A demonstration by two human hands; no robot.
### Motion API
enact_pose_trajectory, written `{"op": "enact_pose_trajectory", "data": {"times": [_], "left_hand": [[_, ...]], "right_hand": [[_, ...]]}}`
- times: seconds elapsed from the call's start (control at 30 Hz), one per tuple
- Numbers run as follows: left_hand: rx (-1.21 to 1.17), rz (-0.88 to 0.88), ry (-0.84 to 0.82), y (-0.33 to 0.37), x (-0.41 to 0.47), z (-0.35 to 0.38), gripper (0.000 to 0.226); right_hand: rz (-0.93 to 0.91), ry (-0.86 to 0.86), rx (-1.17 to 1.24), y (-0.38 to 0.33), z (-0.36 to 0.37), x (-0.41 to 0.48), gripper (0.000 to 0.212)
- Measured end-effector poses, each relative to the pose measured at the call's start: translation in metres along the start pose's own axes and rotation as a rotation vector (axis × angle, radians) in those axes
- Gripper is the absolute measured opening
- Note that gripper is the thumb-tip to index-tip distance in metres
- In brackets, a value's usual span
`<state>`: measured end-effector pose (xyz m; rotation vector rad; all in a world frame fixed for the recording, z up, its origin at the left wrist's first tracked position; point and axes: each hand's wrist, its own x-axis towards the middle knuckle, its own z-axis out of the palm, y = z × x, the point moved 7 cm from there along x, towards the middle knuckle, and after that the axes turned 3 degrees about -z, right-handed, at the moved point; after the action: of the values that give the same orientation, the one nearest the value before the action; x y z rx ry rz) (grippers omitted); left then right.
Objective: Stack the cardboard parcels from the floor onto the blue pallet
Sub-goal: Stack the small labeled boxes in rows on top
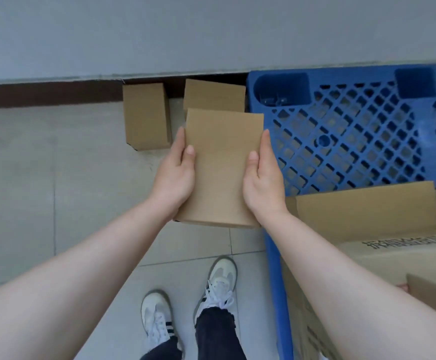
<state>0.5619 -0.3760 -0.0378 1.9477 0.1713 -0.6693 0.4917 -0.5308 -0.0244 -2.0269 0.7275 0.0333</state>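
Held parcel: plain brown rectangular cardboard parcel (222, 167), lifted clear of the floor, long axis pointing away from the person.
Left hand (175, 172): fingers (189, 152) wrapped on the parcel's left edge, thumb on top face, the rest underneath, gripping it.
Right hand (263, 178): fingers (253, 157) clamped on the parcel's right edge, thumb on top.
Pallet: blue plastic lattice pallet (341, 141), just right of the right-hand fingers; held parcel overlaps its left edge in view.
Floor parcels: two small brown cardboard boxes, one (146, 118) beyond the left-hand fingers, one (214, 96) beyond the held parcel's far end, both on the grey tiled floor (43, 178) against the wall.
Stacked parcels: large brown cardboard cartons (367, 206) on the pallet, right of the right wrist.
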Motion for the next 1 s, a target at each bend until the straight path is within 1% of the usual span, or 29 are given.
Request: {"op": "enact_pose_trajectory", "data": {"times": [0.27,0.5,0.73,0.87,1.0], "left_hand": [[-0.139,0.105,0.01,0.057,-0.084,-0.012,0.049],[-0.198,0.14,-0.024,0.085,-0.175,-0.005,0.049],[-0.244,0.144,-0.078,0.103,-0.263,0.022,0.049],[-0.27,0.134,-0.111,0.108,-0.306,0.05,0.049],[-0.276,0.163,-0.14,0.116,-0.348,0.084,0.048]], "right_hand": [[-0.094,0.07,0.034,-0.05,-0.065,-0.063,0.051],[-0.137,0.121,-0.002,-0.068,-0.119,-0.138,0.051],[-0.115,0.149,0.003,-0.062,-0.181,-0.21,0.05],[-0.095,0.171,0.022,-0.045,-0.22,-0.245,0.05],[-0.062,0.185,0.062,-0.017,-0.256,-0.279,0.05]]}}
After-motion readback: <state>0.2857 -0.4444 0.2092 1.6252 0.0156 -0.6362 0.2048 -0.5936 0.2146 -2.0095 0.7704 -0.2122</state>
